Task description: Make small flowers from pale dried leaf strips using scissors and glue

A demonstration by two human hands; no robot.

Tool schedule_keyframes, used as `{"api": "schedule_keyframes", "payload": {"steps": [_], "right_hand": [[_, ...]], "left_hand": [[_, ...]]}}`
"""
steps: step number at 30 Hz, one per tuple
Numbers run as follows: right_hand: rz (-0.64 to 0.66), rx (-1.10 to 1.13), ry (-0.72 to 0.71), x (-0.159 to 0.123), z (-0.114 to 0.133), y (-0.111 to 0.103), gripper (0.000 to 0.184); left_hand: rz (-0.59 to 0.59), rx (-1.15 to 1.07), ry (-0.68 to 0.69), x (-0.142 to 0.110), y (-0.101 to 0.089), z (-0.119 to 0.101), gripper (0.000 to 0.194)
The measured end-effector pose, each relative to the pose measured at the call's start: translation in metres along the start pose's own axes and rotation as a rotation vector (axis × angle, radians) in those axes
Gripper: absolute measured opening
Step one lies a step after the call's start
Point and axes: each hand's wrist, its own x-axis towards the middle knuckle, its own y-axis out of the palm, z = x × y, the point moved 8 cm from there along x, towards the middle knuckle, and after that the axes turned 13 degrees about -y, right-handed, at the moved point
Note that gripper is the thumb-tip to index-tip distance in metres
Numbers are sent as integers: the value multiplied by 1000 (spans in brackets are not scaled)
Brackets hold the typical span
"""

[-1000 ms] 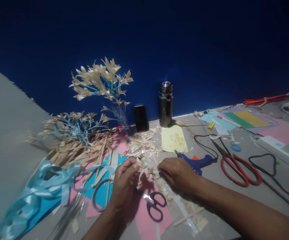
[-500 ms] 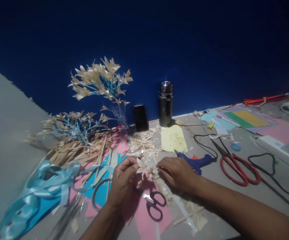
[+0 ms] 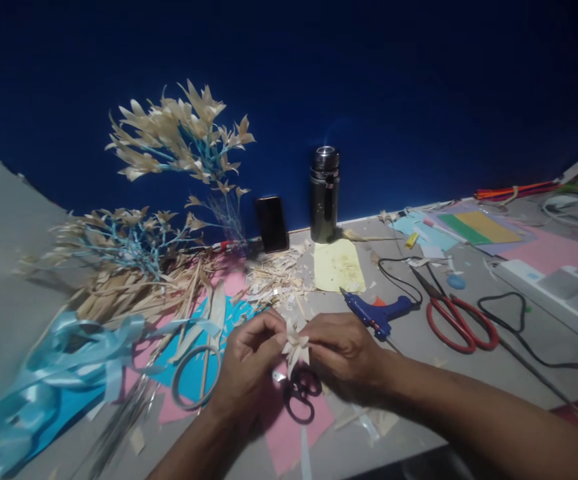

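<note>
Blue is the colour of the big wall point(image 3: 393, 87) at 12 o'clock from the hands. Next comes the grey bench point(image 3: 469, 393), with lots of bits on it. Up at 11 o'clock a tall bunch of pale flowers point(image 3: 161, 137) stands by the wall, and a lower bunch point(image 3: 133, 243) sits at 10 o'clock. Shiny light blue ribbon point(image 3: 69, 353) lies in loops at 9 o'clock. A dark flask point(image 3: 325, 200) stands up near 12 o'clock. Big scissors with red handles point(image 3: 461, 323) lie at 3 o'clock. Closer in, between 2 and 3 o'clock, is a blue glue gun point(image 3: 376, 313); its nose is by the yellow paper point(image 3: 339, 267).

Both hands are close together in the middle. The left hand point(image 3: 256, 347) pinches a petal of the little flower. The right hand point(image 3: 341, 343) has bent fingers at its other side, but I cannot tell if they grip it. Small dark scissors point(image 3: 301, 400) lie just below, at 6 o'clock, over pink paper point(image 3: 283, 437).

Last is the little flower point(image 3: 296, 343), up off the bench between the hands. I think the job now is fixing or shaping its petals. Its thin tips could bend or rip, so the next move needs soft, slow fingers.
</note>
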Motion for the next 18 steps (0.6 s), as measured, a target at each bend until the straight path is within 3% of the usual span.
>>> {"api": "schedule_keyframes", "payload": {"steps": [9, 14, 18], "right_hand": [[-91, 65, 19, 2, -1, -5, 20], [-19, 45, 44, 2, 0, -1, 22], [80, -18, 53, 4, 2, 2, 27]], "left_hand": [[-14, -42, 3, -1, -4, 1, 17], [22, -130, -35, -2, 1, 0, 15], [-50, -112, 132, -6, -3, -20, 10]]}}
